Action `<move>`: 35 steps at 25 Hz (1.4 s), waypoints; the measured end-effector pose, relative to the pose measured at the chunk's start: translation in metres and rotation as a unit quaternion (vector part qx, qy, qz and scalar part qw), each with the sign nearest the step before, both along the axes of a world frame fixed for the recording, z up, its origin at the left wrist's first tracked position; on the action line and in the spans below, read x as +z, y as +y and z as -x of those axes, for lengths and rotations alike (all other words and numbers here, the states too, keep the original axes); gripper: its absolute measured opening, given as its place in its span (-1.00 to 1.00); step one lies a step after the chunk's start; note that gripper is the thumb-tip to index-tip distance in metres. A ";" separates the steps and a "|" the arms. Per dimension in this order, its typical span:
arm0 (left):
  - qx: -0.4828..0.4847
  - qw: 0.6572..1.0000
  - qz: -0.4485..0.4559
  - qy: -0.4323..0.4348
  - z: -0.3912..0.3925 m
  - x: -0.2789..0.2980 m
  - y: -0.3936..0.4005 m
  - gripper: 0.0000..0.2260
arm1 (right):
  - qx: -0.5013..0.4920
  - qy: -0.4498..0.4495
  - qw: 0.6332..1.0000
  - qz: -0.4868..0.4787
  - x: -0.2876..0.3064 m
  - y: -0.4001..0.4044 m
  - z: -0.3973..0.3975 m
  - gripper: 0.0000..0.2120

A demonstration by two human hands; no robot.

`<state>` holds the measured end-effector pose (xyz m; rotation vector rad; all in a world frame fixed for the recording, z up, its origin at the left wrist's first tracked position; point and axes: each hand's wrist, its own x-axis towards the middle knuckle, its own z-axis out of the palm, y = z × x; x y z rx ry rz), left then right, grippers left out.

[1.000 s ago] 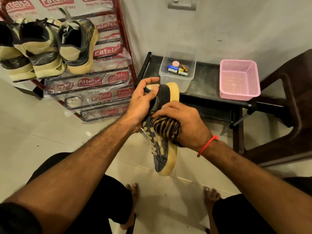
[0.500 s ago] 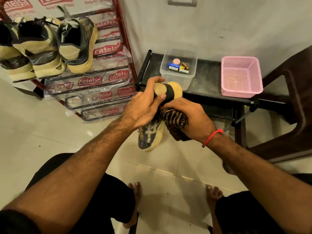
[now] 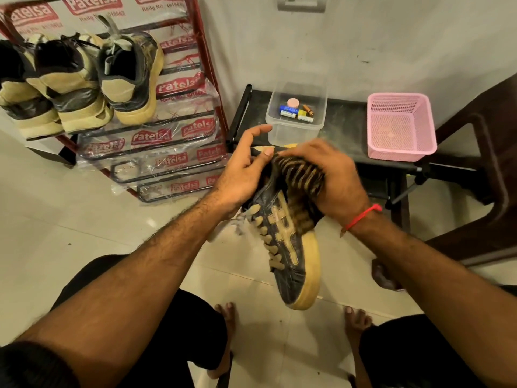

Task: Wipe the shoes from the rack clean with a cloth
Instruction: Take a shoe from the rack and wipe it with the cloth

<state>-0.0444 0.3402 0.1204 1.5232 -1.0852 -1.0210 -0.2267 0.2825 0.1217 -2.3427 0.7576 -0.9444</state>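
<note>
Right hand [image 3: 333,177] presses cloth [image 3: 300,177] on left-held shoe [image 3: 291,259].

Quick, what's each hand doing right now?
Left hand: holds the shoe at its heel end.
Right hand: grips the cloth, pressed on the shoe.

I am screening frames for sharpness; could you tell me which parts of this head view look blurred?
Head view: the right hand and the striped brown cloth it holds are motion-blurred; the dark blue, tan-soled shoe and the pink mesh basket stay sharp.
</note>
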 end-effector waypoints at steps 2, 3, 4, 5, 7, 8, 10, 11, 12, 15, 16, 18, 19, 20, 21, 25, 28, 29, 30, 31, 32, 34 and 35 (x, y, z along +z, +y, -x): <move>0.028 0.999 0.006 0.020 0.000 0.001 -0.004 -0.60 | -0.020 -0.018 0.999 -0.031 0.001 -0.004 0.003 -0.72; 0.045 0.999 0.013 0.025 -0.001 0.001 -0.005 -0.59 | 0.016 -0.020 0.999 -0.031 0.001 0.003 0.002 -0.73; 0.055 0.998 0.018 0.025 -0.004 -0.001 -0.006 -0.58 | 0.077 -0.010 0.997 -0.017 0.002 0.014 0.000 -0.74; 0.052 0.998 0.021 0.017 -0.006 -0.002 -0.006 -0.58 | 0.145 0.012 0.989 0.005 0.003 0.025 -0.003 -0.73; 0.024 1.000 0.013 -0.015 -0.006 -0.004 -0.004 -0.57 | 0.227 0.067 0.971 0.044 0.005 0.032 -0.004 -0.69; 0.013 1.000 0.004 -0.022 -0.005 -0.004 -0.003 -0.57 | 0.216 0.078 0.972 0.053 0.006 0.026 -0.003 -0.66; 0.006 1.000 -0.008 -0.009 -0.003 -0.004 -0.004 -0.58 | 0.115 0.054 0.991 0.045 0.004 0.009 -0.001 -0.66; 0.006 1.000 -0.009 -0.002 -0.002 -0.004 -0.004 -0.59 | 0.059 0.039 0.997 0.039 0.004 0.002 0.000 -0.67; 0.008 1.000 -0.009 0.006 -0.001 -0.003 -0.004 -0.60 | 0.017 0.033 0.999 0.033 0.002 -0.001 0.001 -0.68; 0.015 1.000 0.003 -0.008 0.002 -0.002 -0.001 -0.60 | 0.078 0.053 0.995 0.030 0.000 0.009 0.001 -0.68; 0.023 0.999 0.011 -0.019 0.002 -0.002 -0.001 -0.59 | 0.146 0.079 0.985 0.038 -0.001 0.017 0.000 -0.67; 0.037 0.999 0.016 -0.033 -0.001 -0.003 -0.002 -0.60 | 0.247 0.127 0.959 0.058 -0.003 0.028 -0.001 -0.63; 0.036 0.999 0.013 -0.029 -0.001 -0.003 -0.002 -0.60 | 0.251 0.129 0.957 0.063 -0.002 0.026 -0.001 -0.62; 0.032 0.999 0.010 -0.021 -0.002 -0.003 -0.003 -0.60 | 0.223 0.115 0.966 0.066 0.000 0.021 -0.001 -0.64; 0.033 0.999 0.011 -0.016 -0.001 -0.003 -0.003 -0.62 | 0.176 0.092 0.978 0.066 0.003 0.015 0.000 -0.65; 0.044 0.999 0.007 -0.029 0.001 0.002 -0.002 -0.64 | 0.126 0.077 0.989 0.028 0.008 0.012 0.000 -0.65; 0.114 0.993 -0.013 -0.009 -0.008 0.005 -0.003 -0.70 | 0.254 0.191 0.948 0.017 0.002 0.029 0.001 -0.64; 0.136 0.991 -0.020 0.000 -0.011 0.006 -0.004 -0.72 | 0.271 0.218 0.937 0.017 0.000 0.028 0.001 -0.63; 0.147 0.989 -0.026 0.002 -0.013 0.006 -0.005 -0.73 | 0.269 0.221 0.937 0.024 -0.001 0.026 0.001 -0.62; 0.146 0.989 -0.032 -0.004 -0.012 0.006 -0.005 -0.75 | 0.253 0.201 0.946 0.034 -0.001 0.023 0.001 -0.63; 0.133 0.990 -0.035 -0.015 -0.010 0.004 -0.004 -0.75 | 0.228 0.168 0.958 0.043 0.000 0.020 0.001 -0.66; 0.080 0.996 -0.026 -0.024 -0.002 0.001 -0.002 -0.74 | 0.166 0.102 0.979 0.054 0.004 0.019 -0.003 -0.69; 0.056 0.998 -0.021 -0.022 0.003 0.000 -0.001 -0.73 | 0.131 0.079 0.987 0.056 0.006 0.018 -0.004 -0.68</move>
